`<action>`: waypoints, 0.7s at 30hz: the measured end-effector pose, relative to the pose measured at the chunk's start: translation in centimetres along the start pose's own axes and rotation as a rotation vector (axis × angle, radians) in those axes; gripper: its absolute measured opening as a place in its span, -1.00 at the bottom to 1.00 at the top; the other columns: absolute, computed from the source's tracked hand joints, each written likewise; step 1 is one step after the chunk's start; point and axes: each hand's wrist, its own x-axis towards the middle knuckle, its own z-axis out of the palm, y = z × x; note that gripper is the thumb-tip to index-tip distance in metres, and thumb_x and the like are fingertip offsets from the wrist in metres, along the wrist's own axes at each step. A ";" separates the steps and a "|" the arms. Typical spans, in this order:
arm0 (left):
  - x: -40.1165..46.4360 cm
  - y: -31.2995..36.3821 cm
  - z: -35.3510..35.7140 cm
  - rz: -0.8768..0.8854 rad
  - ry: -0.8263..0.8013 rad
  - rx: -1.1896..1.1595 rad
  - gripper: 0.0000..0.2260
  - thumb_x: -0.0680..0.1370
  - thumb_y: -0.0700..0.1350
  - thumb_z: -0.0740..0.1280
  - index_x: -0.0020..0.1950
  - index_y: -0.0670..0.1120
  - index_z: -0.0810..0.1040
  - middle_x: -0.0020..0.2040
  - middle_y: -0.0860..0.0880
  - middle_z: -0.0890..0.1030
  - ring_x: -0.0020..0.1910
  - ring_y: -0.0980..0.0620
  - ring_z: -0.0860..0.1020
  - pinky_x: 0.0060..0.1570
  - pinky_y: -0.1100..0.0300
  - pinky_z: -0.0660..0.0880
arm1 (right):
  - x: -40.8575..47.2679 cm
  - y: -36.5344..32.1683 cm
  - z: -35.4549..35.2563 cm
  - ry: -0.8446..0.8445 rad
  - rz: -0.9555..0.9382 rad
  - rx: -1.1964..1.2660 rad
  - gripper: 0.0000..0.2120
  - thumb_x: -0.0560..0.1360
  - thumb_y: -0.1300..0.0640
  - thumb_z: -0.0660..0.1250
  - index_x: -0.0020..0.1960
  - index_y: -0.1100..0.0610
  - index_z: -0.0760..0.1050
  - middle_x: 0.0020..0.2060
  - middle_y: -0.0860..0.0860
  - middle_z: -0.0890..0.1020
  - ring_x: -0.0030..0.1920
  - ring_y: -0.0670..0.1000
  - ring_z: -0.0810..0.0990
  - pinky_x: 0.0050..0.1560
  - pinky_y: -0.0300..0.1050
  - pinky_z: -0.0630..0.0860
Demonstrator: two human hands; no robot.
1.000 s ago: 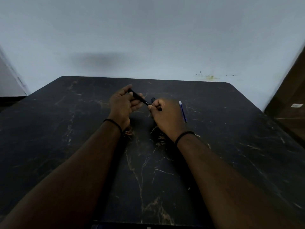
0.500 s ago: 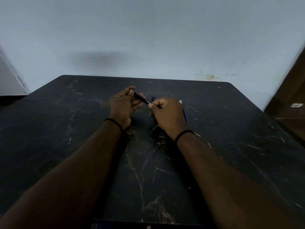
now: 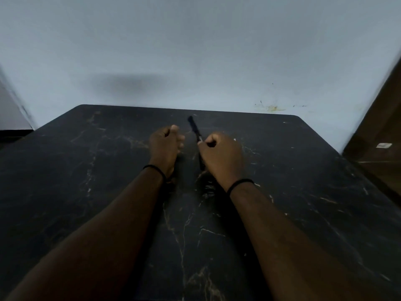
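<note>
Black marble table (image 3: 86, 170), pale wall (image 3: 195, 51) behind. The right hand (image 3: 221, 153) pinches the black pen (image 3: 195, 129) at its lower end, barrel slanting up and away. The left hand (image 3: 165, 144) is curled alongside, not touching it; I can't tell if it holds anything. Light, stiff, probably slick: best gripped mid-barrel.

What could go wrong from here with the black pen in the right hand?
The right hand pinches the slim black pen only at its lower end, so the long free part may tip or slip out. The left hand, fingers curled, is off it and gives no support. Dropped, it would be hard to spot on the dark marbled table.
</note>
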 end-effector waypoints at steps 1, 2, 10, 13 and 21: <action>0.2 -0.3 -0.1 0.060 0.014 0.124 -0.81 0.65 -0.09 0.25 -0.12 -0.05 0.57 -0.21 -0.09 0.62 -0.28 0.04 0.51 -0.21 0.09 0.48 | 0.3 0.5 -0.4 0.046 0.027 -0.037 -0.77 0.46 -0.03 0.38 -0.30 0.06 0.48 -0.41 -0.07 0.57 -0.37 -0.08 0.54 -0.37 -0.16 0.43; 0.3 -0.6 -0.1 0.129 0.008 0.264 -0.81 0.64 -0.09 0.28 -0.13 -0.06 0.60 -0.21 -0.09 0.63 -0.27 0.04 0.51 -0.17 0.11 0.48 | 0.5 1.0 -0.8 0.068 0.047 -0.065 -0.76 0.46 -0.03 0.37 -0.30 0.06 0.46 -0.41 -0.07 0.57 -0.36 -0.07 0.55 -0.37 -0.16 0.42; -0.2 -0.7 0.0 0.296 -0.025 0.594 -0.82 0.59 -0.08 0.34 0.01 -0.13 0.71 -0.12 -0.05 0.70 -0.20 0.11 0.56 -0.12 0.30 0.40 | 0.9 1.6 -0.5 -0.072 0.065 -0.354 -0.77 0.49 0.04 0.30 -0.29 0.12 0.47 -0.37 0.02 0.48 -0.22 0.17 0.57 -0.23 -0.13 0.35; -0.4 -0.6 0.1 0.310 -0.023 0.614 -0.82 0.58 -0.09 0.34 0.03 -0.13 0.71 -0.05 -0.07 0.72 -0.14 0.07 0.60 -0.08 0.27 0.44 | 1.0 1.4 -0.2 -0.065 0.036 -0.393 -0.78 0.51 0.02 0.30 -0.24 0.13 0.51 -0.35 0.02 0.48 -0.18 0.15 0.60 -0.14 -0.11 0.43; -0.4 -0.6 0.2 0.344 -0.024 0.653 -0.81 0.57 -0.11 0.35 0.04 -0.15 0.71 -0.02 -0.10 0.73 -0.06 0.01 0.65 -0.04 0.23 0.50 | 1.1 1.4 0.7 -0.003 -0.035 -0.427 -0.69 0.54 -0.11 0.31 -0.16 0.12 0.61 -0.17 0.07 0.68 -0.07 0.13 0.64 -0.13 -0.13 0.39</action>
